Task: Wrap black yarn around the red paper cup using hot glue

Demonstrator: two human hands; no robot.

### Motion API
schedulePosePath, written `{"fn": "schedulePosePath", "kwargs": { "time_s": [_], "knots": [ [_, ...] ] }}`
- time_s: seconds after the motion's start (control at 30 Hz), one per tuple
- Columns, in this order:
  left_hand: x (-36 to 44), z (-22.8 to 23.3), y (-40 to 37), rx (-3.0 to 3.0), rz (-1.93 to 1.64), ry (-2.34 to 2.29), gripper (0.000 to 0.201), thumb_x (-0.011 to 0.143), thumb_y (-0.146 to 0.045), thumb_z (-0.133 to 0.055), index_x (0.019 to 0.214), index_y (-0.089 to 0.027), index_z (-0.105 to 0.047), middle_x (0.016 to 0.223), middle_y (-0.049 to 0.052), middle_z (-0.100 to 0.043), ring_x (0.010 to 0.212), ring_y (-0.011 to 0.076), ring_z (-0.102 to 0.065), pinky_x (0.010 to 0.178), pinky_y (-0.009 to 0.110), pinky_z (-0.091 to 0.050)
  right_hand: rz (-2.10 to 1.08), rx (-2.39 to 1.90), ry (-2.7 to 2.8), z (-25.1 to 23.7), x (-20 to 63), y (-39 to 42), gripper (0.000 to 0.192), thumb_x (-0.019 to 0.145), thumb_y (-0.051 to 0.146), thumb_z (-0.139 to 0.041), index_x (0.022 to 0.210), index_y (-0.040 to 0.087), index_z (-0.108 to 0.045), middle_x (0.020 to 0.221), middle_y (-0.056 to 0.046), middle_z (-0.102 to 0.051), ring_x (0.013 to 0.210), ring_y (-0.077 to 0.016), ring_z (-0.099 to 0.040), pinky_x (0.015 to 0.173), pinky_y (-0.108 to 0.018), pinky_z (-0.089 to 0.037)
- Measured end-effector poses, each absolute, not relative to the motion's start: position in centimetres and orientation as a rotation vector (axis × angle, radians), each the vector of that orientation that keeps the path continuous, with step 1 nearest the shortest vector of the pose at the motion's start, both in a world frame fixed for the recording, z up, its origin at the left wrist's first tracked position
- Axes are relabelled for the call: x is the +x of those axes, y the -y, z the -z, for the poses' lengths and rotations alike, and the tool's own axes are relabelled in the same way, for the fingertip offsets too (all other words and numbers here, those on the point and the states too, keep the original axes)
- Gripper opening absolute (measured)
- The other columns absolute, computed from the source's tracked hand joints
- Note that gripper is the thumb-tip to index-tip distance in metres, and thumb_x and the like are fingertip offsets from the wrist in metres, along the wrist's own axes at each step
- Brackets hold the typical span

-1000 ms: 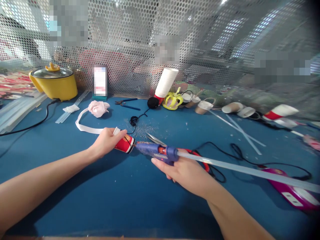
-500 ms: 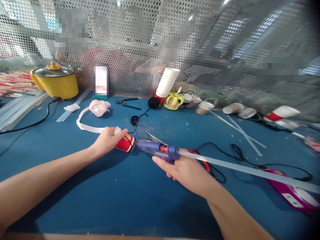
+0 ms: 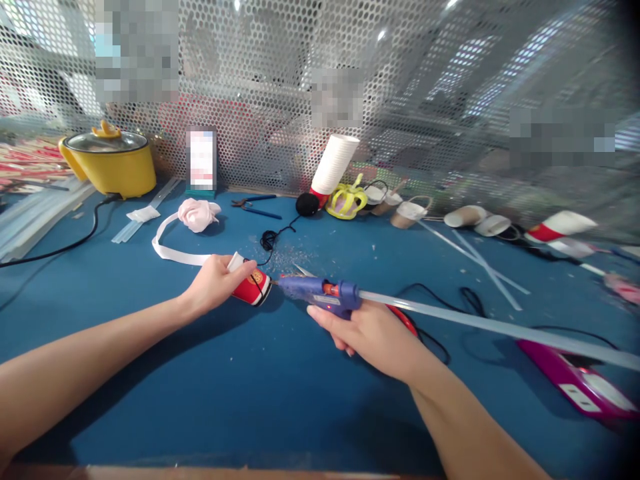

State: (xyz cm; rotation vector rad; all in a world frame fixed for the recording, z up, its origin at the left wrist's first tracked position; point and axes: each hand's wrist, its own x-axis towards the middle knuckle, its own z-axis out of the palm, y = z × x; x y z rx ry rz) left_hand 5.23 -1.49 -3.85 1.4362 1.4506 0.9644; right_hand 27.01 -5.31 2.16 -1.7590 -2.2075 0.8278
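No readable text anywhere. Red paper cup (image 3: 251, 288) under the left-hand fingers (image 3: 239, 270) bears an orange emblem, too small to read.

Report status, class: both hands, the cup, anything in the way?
Left hand shut on red paper cup, lying on blue table. Right hand shut on glue gun, nozzle at cup. Scissors under right hand.

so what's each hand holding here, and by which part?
Left hand grips the red paper cup, lying on its side, around its white rim end. Right hand holds the blue glue gun by its handle, nozzle at the cup.
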Motion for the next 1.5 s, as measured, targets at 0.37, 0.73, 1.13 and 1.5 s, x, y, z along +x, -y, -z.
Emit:
{"fn": "schedulePosePath", "kwargs": {
  "time_s": [0.37, 0.73, 1.13, 1.5],
  "knots": [
    [5.38, 3.47, 1.65, 1.436, -0.946, -1.469, 0.038, 0.071, -0.049, -0.050, 0.053, -0.018, -0.038, 0.048, -0.005, -0.035, 0.045, 0.0070, -0.028, 0.041, 0.021, -0.019, -0.881, -1.775, 2.198, -2.34, 27.07, 5.38, 0.040, 0.080, 0.046, -0.046, 0.050, 0.020, -0.047, 0.041, 0.003, -0.050, 0.040, -0.0102, -0.050, 0.046, -0.021, -0.041],
    [5.47, 3.44, 1.66, 1.416, -0.972, -1.447, 0.038, 0.069, -0.049, -0.052, 0.052, -0.018, -0.039, 0.046, -0.005, -0.037, 0.044, 0.0073, -0.030, 0.041, 0.021, -0.020, -0.892, -1.767, 2.197, -2.76, 26.73, 5.84, 0.039, 0.080, 0.046, -0.046, 0.051, 0.020, -0.050, 0.039, 0.002, -0.049, 0.039, -0.0112, -0.049, 0.043, -0.022, -0.042],
    [5.39, 3.17, 1.79, 1.431, -0.959, -1.464, 0.037, 0.069, -0.048, -0.052, 0.052, -0.018, -0.039, 0.046, -0.006, -0.037, 0.044, 0.0071, -0.030, 0.040, 0.021, -0.020, -0.840, -1.727, 2.217, -2.75, 26.64, 5.78, 0.042, 0.080, 0.043, -0.046, 0.044, 0.021, -0.045, 0.039, 0.002, -0.049, 0.037, -0.0107, -0.048, 0.042, -0.022, -0.040],
    [5.32, 3.56, 1.69, 1.449, -0.990, -1.447, 0.037, 0.071, -0.046, -0.052, 0.052, -0.018, -0.039, 0.045, -0.006, -0.037, 0.044, 0.0071, -0.031, 0.041, 0.021, -0.021, -0.754, -1.697, 2.266, -2.55, 26.65, 5.99, 0.041, 0.080, 0.041, -0.049, 0.045, 0.020, -0.042, 0.039, 0.003, -0.049, 0.039, -0.0101, -0.049, 0.044, -0.022, -0.038]
  ]
}}
